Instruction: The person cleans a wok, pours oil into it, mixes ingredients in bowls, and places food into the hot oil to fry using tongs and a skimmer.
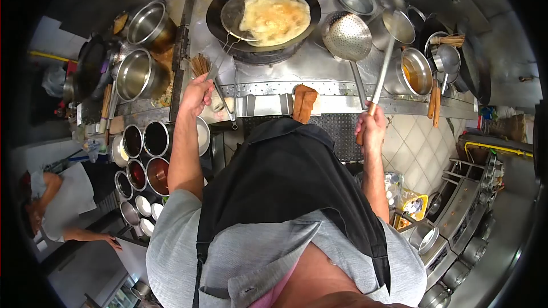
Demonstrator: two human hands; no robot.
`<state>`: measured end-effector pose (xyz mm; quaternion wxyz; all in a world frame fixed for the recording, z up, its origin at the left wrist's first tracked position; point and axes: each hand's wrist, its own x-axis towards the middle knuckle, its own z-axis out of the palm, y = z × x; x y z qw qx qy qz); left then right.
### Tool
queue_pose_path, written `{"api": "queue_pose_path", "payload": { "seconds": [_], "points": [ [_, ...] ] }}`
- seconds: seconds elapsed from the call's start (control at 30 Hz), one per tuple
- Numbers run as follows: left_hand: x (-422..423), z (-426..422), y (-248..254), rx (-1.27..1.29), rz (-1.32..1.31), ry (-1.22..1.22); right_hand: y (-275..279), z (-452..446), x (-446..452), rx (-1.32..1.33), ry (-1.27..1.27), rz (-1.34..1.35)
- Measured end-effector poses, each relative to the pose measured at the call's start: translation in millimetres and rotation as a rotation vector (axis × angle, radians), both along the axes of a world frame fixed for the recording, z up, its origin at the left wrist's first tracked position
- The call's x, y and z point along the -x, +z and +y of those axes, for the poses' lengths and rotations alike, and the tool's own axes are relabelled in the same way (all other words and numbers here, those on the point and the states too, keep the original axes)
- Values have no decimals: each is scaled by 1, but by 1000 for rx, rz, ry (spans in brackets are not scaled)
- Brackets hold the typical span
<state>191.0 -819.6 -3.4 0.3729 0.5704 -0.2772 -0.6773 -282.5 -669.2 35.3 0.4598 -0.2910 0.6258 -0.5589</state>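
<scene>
My left hand (197, 92) is closed around the handle of a wire-mesh strainer (232, 18). The strainer's round head sits in the left side of a black wok (214, 1), against pale yellow, bubbling, frothy contents (278, 16). In my right hand (372, 124) is a long-handled ladle (398, 26), its bowl out over the right side of the stove. A perforated skimmer (346, 35) lies left of the ladle. Its handle runs down to my right hand too; I cannot tell whether the fingers hold it.
A bamboo brush (201, 65) is by my left hand, and a folded brown cloth (305, 102) lies on the stove's front edge. A steel pot (415, 72) with amber liquid stands right. Seasoning containers (156, 138) sit left. A co-worker (71, 199) is at far left.
</scene>
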Motion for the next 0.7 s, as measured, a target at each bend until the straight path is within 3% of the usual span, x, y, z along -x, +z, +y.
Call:
{"api": "queue_pose_path", "payload": {
  "seconds": [0.5, 0.7],
  "points": [
    [8, 16, -3, 92, 83, 73, 0, -51, -126, -271, 504, -201],
    [2, 24, 0, 140, -40, 84, -3, -49, -125, -234, 504, -32]
  ]
}}
